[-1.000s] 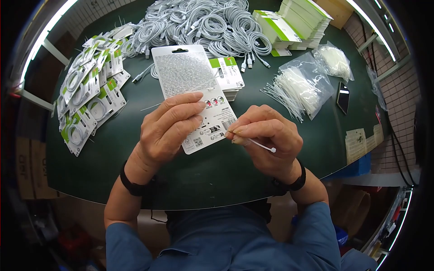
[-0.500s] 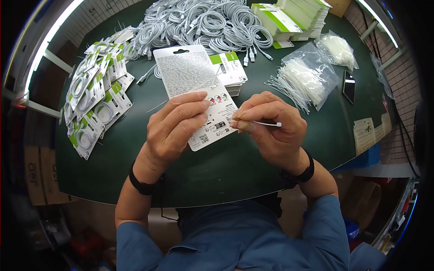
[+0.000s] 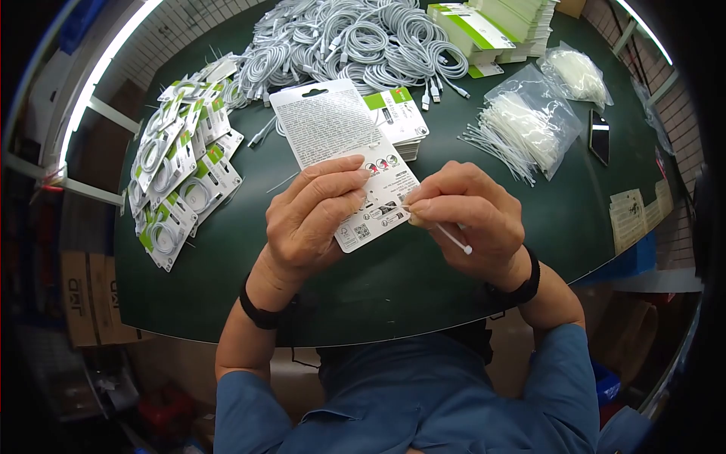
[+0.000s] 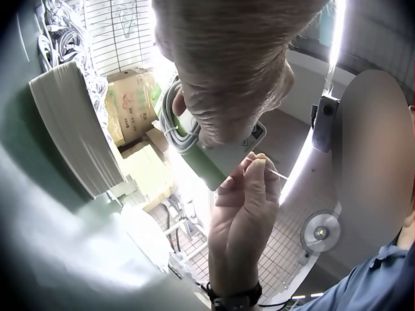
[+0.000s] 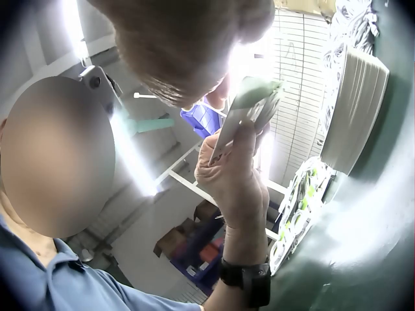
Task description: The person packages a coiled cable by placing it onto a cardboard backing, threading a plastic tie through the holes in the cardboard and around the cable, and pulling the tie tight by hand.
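My left hand (image 3: pixel 314 216) holds a white packaging card (image 3: pixel 325 125), its printed back facing up and its hang hole at the far end. In the left wrist view a coiled grey cable (image 4: pixel 172 123) lies against the card's green front, under the left fingers. At the card's lower right edge, my right hand (image 3: pixel 480 219) pinches a thin white cable tie (image 3: pixel 456 240) between thumb and fingertips. The tie's head end sticks out below the right fingers; its other end is hidden at the fingertips.
Coiled cables (image 3: pixel 348 45) heap at the back, beside stacked green-and-white cards (image 3: pixel 491 34). A smaller card stack (image 3: pixel 404 125) stands behind my hands. Carded cables (image 3: pixel 178 166) pile up at left. Bagged cable ties (image 3: pixel 529 125), another bag (image 3: pixel 578 74) and a phone (image 3: pixel 599 138) lie right.
The whole head view has shifted, so the table and hands appear farther right. The tie's head end, nearly level half a second ago, now slants downward. Both hands keep their holds.
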Action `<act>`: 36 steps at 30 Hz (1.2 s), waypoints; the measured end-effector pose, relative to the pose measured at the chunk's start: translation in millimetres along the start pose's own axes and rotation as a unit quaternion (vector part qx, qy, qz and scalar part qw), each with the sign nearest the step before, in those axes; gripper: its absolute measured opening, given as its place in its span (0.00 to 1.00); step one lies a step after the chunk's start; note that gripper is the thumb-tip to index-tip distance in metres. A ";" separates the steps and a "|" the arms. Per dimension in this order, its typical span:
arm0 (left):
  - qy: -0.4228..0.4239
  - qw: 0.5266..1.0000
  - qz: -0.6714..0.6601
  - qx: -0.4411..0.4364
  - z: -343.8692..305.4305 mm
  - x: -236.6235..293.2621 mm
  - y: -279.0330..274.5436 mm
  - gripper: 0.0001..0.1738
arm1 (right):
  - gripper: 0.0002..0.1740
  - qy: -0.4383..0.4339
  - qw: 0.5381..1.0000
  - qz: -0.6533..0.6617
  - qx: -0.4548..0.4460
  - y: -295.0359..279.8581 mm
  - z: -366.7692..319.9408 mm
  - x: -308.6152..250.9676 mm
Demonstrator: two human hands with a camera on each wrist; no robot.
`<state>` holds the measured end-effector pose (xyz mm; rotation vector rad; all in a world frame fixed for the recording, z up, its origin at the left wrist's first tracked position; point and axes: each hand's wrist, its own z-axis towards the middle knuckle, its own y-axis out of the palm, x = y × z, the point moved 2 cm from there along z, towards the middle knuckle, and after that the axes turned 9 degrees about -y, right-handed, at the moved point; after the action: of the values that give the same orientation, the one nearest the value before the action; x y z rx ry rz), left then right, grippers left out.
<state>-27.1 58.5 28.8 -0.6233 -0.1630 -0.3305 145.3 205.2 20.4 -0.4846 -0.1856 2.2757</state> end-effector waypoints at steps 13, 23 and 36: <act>-0.014 1.000 -0.014 0.007 0.4 3.1 1.4 0.16 | 0.18 -0.019 0.999 -0.043 0.006 2.2 1.2 -3.9; -0.087 0.994 -0.063 0.034 -0.2 16.3 1.5 0.17 | 0.18 0.005 1.000 -0.026 0.001 2.4 4.9 -4.0; -0.134 0.980 -0.129 0.067 -2.5 15.0 3.8 0.19 | 0.18 -0.002 1.000 -0.029 -0.008 6.2 2.4 -8.1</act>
<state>-11.7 56.0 28.5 -0.5121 -0.5240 -0.4812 145.1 195.0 23.2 -0.4767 -0.2165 2.2202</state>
